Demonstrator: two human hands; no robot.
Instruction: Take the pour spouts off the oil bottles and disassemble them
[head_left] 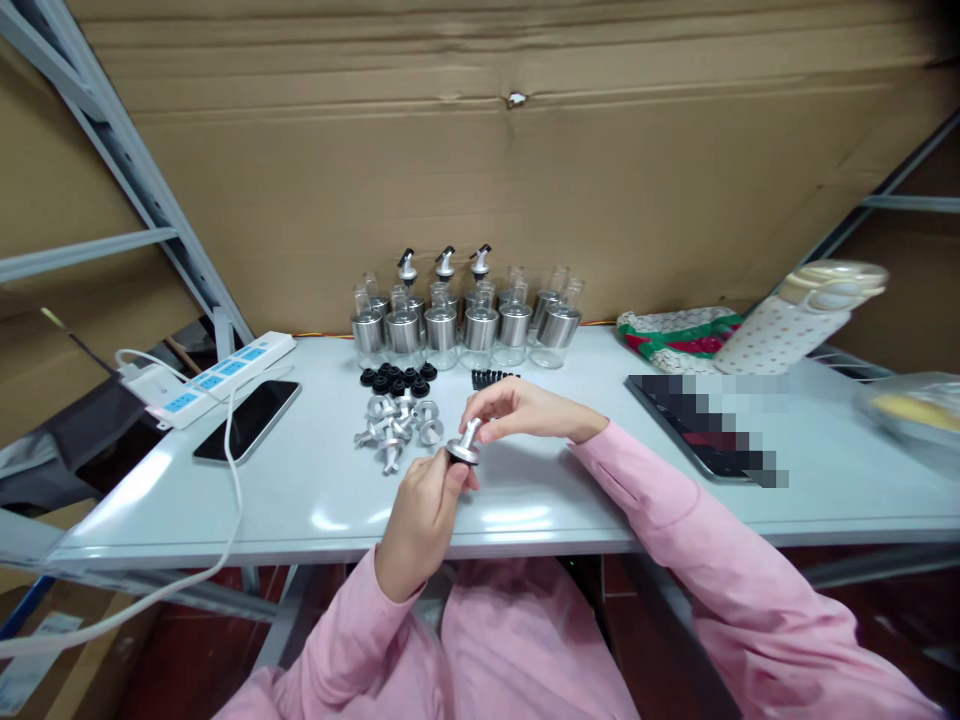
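Observation:
My left hand is closed on a silver bottle pourer with a black stopper base, held over the front of the table. The fingers of my right hand close in a pinch around the upper spout end of the same pourer; whether they also hold a small part there is hidden. To the left lies a pile of loose silver pourer tops. Behind the pile, black rubber stoppers sit in a group. A row of small black levers lies just behind my right hand.
Several glass bottles with steel sleeves stand at the back, three with pourers fitted. On the left are a phone, a power strip and a white cable. A dark tablet-like device, a patterned cloth and a dotted cup occupy the right.

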